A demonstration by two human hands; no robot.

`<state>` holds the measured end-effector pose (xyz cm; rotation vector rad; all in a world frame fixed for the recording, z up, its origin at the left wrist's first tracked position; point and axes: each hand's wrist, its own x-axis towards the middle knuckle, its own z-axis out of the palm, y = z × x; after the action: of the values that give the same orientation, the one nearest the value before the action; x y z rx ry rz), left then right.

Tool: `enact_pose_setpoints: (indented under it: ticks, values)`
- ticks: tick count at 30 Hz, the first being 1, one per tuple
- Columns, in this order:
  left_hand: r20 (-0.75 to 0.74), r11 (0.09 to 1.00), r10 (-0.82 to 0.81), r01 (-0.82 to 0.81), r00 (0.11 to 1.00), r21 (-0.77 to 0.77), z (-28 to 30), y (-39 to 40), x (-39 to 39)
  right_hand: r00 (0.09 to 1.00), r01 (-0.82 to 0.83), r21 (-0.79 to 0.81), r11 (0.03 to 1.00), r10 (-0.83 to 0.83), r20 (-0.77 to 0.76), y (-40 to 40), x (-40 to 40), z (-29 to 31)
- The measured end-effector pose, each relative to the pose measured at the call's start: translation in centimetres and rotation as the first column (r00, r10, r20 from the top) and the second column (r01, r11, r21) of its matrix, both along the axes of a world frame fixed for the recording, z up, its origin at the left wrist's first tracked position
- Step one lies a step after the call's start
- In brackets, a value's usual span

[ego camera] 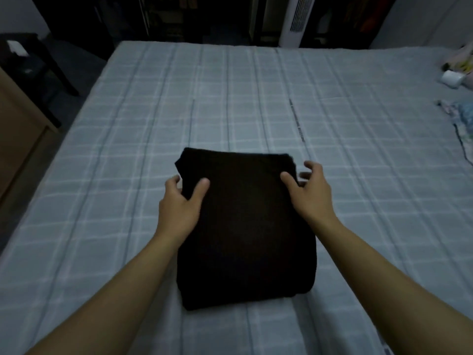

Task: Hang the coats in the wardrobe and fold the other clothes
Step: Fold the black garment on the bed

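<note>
**Mia:** What are the hands doing? The left hand (179, 203) is at the left edge of the black folded cloth (243, 226), near its far corner. Its thumb lies on top and its fingers go round the side, so it is holding that edge.

**Ben:** And the right hand (307, 190)?

**Mia:** It is at the right edge of the black cloth, up near the far corner too. The thumb touches the top. The fingers are spread and a bit bent, just past the edge. I can't tell if they grab the cloth or only touch it.

**Ben:** Why one hand on each side?

**Mia:** I think it keeps the fold neat. With both sides held, the cloth can be lifted or patted flat and not fall open.

**Ben:** Where is the cloth?

**Mia:** Flat on the bed (128, 149), on the checked sheet, right in front of the person. It looks folded into a thick block already.

**Ben:** Anything else?

**Mia:** Far to the right of the black cloth there is a white cup (452, 78) on its side and some patterned fabric (460, 119). A white fan (297, 20) stands beyond the bed, behind the cloth.
</note>
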<state>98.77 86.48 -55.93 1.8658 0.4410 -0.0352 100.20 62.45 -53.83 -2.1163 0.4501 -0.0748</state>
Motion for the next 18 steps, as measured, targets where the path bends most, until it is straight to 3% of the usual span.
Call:
enact_pose_setpoints:
  ticks: [2,4,7,9,12,14,18]
  values:
    - [-0.059,0.985,-0.007,0.017,0.998,0.171,-0.8,-0.3,1.5,0.998,-0.056,-0.193,0.98,0.057,-0.002,1.0,0.6,-0.8]
    - [0.045,0.894,-0.154,0.12,0.987,0.431,-1.0,-1.1,0.3,0.962,-0.251,-0.413,0.876,0.274,-0.003,2.8,-1.1,-1.7]
    - [-0.002,0.584,-0.426,0.277,0.905,0.763,-2.3,-3.0,-1.9,0.875,-0.457,-0.6,0.656,0.451,-0.174,4.5,-3.7,-4.3]
    - [-0.079,0.489,-0.472,0.336,0.878,0.805,-4.3,-3.6,-1.5,0.884,-0.443,-0.632,0.636,0.425,-0.193,4.3,-3.6,-6.8]
    - [-0.125,0.525,-0.483,0.4,0.867,0.751,-9.2,-3.9,0.1,0.908,-0.394,-0.645,0.655,0.385,-0.164,3.9,-2.7,-11.5]
    - [-0.181,0.487,-0.484,0.435,0.857,0.758,-11.3,-4.0,0.9,0.919,-0.37,-0.659,0.655,0.365,-0.153,3.8,-2.5,-13.9]
    - [-0.239,0.465,-0.511,0.499,0.826,0.732,-10.1,-3.6,1.6,0.91,-0.402,-0.63,0.664,0.365,-0.196,3.8,-2.1,-13.2]
